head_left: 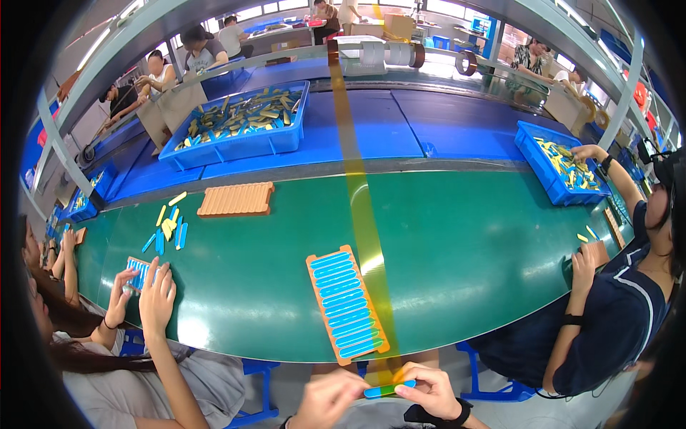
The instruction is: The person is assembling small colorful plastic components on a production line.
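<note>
At the table's near edge my right hand (431, 392) is closed, thumb and fingers pinching the right end of a flat blue strip (382, 391). An amber see-through tape (361, 207) stretches down across the table to these fingers and over part of the strip. My left hand (329, 397) is at the strip's left end with its fingers curled; they are smeared by motion, so I cannot tell whether they grip it. Just beyond my hands lies an orange-brown slotted tray (346, 250), with blue strips (345, 304) side by side in its slots.
Another slotted tray (236, 199) and loose blue and yellow strips (168, 227) lie on the green table (457, 272). Blue bins (236, 149) of strips stand behind and at right (554, 175). Tape rolls (375, 54) hang overhead. Co-workers' hands (156, 294) work left and right (582, 268).
</note>
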The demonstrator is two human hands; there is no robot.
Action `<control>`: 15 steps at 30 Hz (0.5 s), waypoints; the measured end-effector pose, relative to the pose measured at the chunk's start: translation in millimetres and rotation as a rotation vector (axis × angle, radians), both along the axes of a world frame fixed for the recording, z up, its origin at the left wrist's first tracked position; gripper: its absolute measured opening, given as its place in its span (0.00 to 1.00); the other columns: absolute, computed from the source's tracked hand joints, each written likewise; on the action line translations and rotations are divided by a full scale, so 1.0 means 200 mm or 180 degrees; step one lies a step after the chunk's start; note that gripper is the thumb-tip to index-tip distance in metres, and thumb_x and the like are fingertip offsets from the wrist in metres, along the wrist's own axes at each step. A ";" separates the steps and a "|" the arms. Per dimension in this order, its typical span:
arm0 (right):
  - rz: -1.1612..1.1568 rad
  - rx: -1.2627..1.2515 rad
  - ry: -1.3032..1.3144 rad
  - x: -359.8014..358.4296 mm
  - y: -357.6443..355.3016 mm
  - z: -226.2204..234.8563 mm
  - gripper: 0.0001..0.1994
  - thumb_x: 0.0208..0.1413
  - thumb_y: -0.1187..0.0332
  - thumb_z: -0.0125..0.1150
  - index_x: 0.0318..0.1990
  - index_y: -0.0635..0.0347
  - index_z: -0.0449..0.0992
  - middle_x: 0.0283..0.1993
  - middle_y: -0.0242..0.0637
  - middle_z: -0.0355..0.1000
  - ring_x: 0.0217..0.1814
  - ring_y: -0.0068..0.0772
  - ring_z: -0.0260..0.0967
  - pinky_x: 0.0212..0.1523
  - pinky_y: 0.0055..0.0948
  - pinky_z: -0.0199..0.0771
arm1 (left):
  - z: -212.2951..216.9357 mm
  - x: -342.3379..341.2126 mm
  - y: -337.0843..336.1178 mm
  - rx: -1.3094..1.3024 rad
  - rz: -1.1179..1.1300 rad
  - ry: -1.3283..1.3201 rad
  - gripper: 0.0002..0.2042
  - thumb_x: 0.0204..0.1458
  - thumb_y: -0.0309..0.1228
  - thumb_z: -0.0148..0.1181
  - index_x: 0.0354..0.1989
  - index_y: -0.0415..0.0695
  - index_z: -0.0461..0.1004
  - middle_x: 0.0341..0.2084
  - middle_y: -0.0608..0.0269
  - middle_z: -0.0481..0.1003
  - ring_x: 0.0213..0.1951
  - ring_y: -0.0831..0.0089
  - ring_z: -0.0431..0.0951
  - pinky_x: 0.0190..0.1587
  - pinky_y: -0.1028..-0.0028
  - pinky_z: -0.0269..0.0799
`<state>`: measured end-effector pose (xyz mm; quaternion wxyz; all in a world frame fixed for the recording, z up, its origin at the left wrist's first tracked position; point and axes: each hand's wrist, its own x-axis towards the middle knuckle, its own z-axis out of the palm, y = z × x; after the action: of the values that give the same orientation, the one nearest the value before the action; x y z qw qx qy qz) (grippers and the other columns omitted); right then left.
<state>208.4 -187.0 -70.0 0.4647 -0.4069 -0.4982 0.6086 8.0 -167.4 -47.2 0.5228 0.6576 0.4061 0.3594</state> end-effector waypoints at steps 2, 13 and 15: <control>0.0064 0.0142 -0.0057 0.02 0.02 0.01 0.03 0.45 0.81 0.54 0.29 0.70 0.70 0.34 0.42 0.66 0.36 0.26 0.64 0.36 0.20 0.64 | -0.02 0.03 0.05 0.0781 0.1325 0.0700 0.18 0.35 0.29 0.62 0.36 0.35 0.68 0.36 0.52 0.69 0.33 0.64 0.66 0.38 0.72 0.62; -0.0451 -0.0586 0.0083 -0.05 -0.02 -0.01 0.08 0.46 0.81 0.55 0.34 0.67 0.65 0.32 0.36 0.70 0.30 0.18 0.66 0.30 0.14 0.65 | -0.10 0.08 0.00 0.1380 0.1114 0.2046 0.33 0.31 0.34 0.65 0.49 0.32 0.60 0.51 0.51 0.60 0.42 0.58 0.58 0.47 0.66 0.52; -0.0577 -0.0482 0.0034 -0.03 -0.02 -0.06 0.11 0.46 0.82 0.54 0.36 0.66 0.61 0.32 0.39 0.70 0.31 0.18 0.67 0.30 0.14 0.66 | -0.07 0.15 0.00 0.1628 0.1257 0.1981 0.21 0.39 0.29 0.58 0.44 0.36 0.65 0.45 0.52 0.66 0.39 0.61 0.66 0.45 0.69 0.58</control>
<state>201.9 -190.7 -82.8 0.4884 -0.4809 -0.4095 0.6021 38.5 -167.5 -61.0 0.1177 0.7524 0.5600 0.3262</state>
